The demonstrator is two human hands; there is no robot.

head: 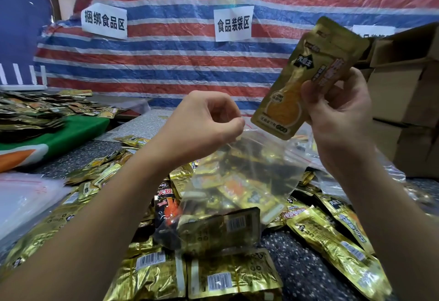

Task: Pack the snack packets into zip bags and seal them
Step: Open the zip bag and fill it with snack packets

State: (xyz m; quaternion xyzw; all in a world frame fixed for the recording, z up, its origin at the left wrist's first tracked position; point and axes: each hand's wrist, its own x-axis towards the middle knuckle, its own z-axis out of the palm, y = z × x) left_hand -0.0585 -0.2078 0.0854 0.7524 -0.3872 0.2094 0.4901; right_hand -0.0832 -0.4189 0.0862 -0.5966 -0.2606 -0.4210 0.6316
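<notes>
Nearest the camera, gold snack packets (232, 274) are scattered face down over a dark speckled table (297, 262), barcodes showing, and more are heaped towards both sides. Just beyond them a clear zip bag (249, 177) is held up above the heap; a few packets, a gold one with a barcode and a black-and-red one, are seen lying in its lower end. The upper edge of the bag is pinched by the left hand (204, 122), whose fingers are curled in tightly on the plastic. At the right, a single gold packet (306, 79) is gripped upright by the right hand (339, 113), thumb across its front and fingers curled behind, its lower end raised just above the mouth of the bag.

At the left edge, a stack of flat clear bags (26, 196) is laid on the table, and beside it a green and orange cloth (61, 134) is spread. Farther left, a second mass of packets (35, 110) is piled on that cloth. On the right, stacked cardboard boxes (408, 101) are placed close behind the right hand. At the back, a red, white and blue striped tarpaulin (190, 58) is hung, and white paper signs (232, 25) with printed characters are fixed to it.
</notes>
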